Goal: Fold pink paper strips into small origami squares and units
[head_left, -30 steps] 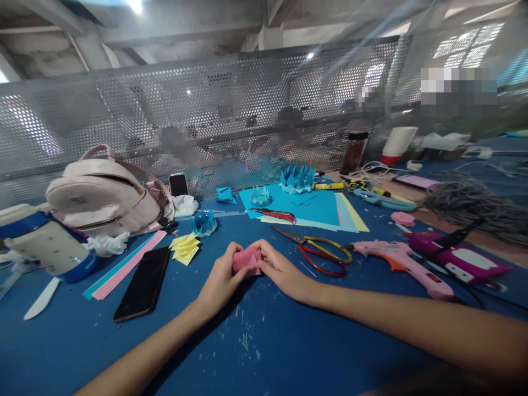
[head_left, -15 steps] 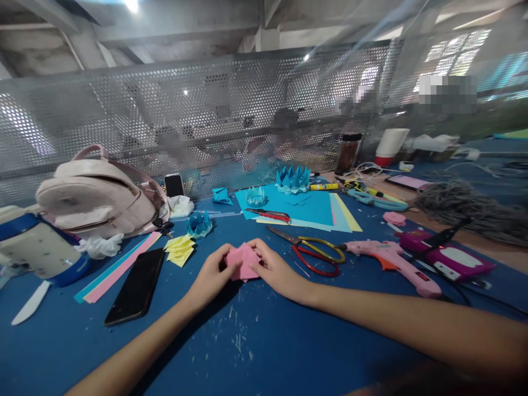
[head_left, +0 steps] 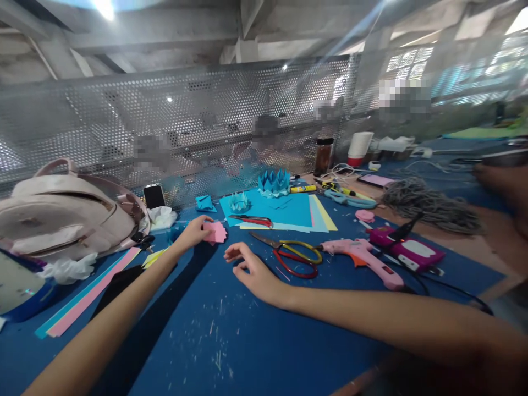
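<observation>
Pinching pink folded paper [head_left: 217, 231], left grip [head_left: 194, 231]

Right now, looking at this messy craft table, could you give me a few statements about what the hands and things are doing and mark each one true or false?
1. The left hand holds the pink folded paper. True.
2. The right hand grips the scissors. False: it rests on the blue table holding nothing, with the scissors lying just beyond it.
3. The pink glue gun lies to the right of the scissors. True.
4. The backpack stands at the far right of the table. False: it sits at the left.
5. A blue paper crown sits on the blue sheets near the mesh screen. True.
</observation>
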Demonstrator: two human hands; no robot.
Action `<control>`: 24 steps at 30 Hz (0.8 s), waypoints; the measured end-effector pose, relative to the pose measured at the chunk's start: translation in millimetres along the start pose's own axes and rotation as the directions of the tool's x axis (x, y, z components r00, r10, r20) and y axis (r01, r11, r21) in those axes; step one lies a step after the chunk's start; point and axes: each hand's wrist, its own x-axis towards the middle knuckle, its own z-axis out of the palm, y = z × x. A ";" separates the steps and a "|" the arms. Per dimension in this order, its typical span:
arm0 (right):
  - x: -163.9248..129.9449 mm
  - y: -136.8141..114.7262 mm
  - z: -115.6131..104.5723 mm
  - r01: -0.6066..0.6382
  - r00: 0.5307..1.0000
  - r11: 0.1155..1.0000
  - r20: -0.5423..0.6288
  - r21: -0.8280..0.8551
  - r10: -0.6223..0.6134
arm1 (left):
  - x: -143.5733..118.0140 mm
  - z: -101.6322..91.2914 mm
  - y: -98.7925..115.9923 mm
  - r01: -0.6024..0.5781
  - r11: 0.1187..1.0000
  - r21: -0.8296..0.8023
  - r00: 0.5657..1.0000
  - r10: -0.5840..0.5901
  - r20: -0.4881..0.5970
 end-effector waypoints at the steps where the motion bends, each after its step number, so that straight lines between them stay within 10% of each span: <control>1: -0.3 -0.6 -0.2 -0.001 1.000 1.000 0.007 0.000 0.001 | 6.5 0.3 -1.7 -0.003 0.999 0.033 1.000 0.003 0.001; 24: -1.8 -5.8 -1.3 0.000 0.999 0.999 0.048 -0.042 0.002 | -1.5 2.7 -1.4 -0.065 0.954 0.294 0.990 0.098 -0.101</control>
